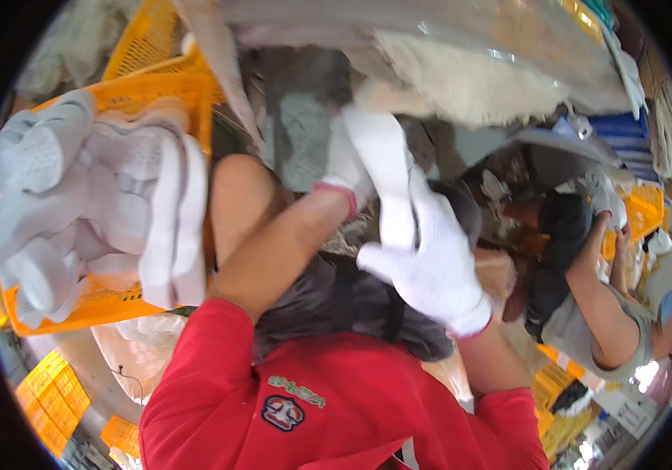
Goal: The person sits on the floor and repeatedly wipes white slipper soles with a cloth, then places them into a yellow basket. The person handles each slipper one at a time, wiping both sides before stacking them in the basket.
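I wear white knit gloves with pink cuffs on both hands. Between them, above my lap, is a long white shoe sole [387, 168], tilted with one end away from me. My left hand [344, 164] grips it along its left side near the far end, its fingers partly hidden and blurred. Around the near end lies my right hand [434, 266], thumb on the left and fingers along the right edge. To my left, an orange plastic crate [195, 90] carries a heap of similar white soles [163, 211].
In front of me, a grey sheet-covered surface [461, 78] overhangs my hands. Another person [602, 313] sits at the right, also gloved. Behind that person stands an orange crate [645, 207]. More orange crates [50, 399] stand at the lower left.
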`<action>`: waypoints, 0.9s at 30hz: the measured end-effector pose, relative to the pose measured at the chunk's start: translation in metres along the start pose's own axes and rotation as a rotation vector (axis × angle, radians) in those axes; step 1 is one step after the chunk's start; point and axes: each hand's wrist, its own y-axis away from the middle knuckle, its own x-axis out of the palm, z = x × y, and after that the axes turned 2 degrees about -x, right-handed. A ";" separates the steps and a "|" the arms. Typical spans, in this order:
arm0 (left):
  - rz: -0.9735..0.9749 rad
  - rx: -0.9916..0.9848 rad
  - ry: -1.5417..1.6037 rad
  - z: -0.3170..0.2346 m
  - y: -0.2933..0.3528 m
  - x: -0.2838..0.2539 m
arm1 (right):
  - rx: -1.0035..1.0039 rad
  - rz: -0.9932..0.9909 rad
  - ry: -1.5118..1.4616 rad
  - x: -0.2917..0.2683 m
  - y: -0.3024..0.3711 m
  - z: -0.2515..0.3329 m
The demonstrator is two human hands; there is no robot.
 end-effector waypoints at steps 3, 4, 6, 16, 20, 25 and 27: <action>-0.184 -0.165 0.410 0.018 -0.027 -0.014 | -0.065 0.052 0.270 0.011 0.005 -0.007; -0.137 -0.152 0.538 0.021 -0.038 -0.015 | -0.169 -0.044 0.374 0.016 -0.001 -0.016; -0.116 -0.015 -0.033 0.019 -0.056 -0.021 | -0.237 -0.069 0.430 0.012 -0.046 -0.025; -0.118 -0.121 0.713 0.005 0.020 0.011 | 0.531 -0.210 -1.248 0.047 0.100 -0.127; -0.015 0.243 -0.454 -0.008 0.004 -0.001 | 0.344 -0.245 -1.284 0.053 0.069 -0.136; -0.229 0.162 -0.474 -0.004 -0.028 -0.021 | 0.274 -0.152 -1.392 0.044 0.028 -0.101; -0.139 0.082 0.245 0.004 -0.042 -0.013 | 0.018 -0.230 -0.800 0.042 0.021 -0.110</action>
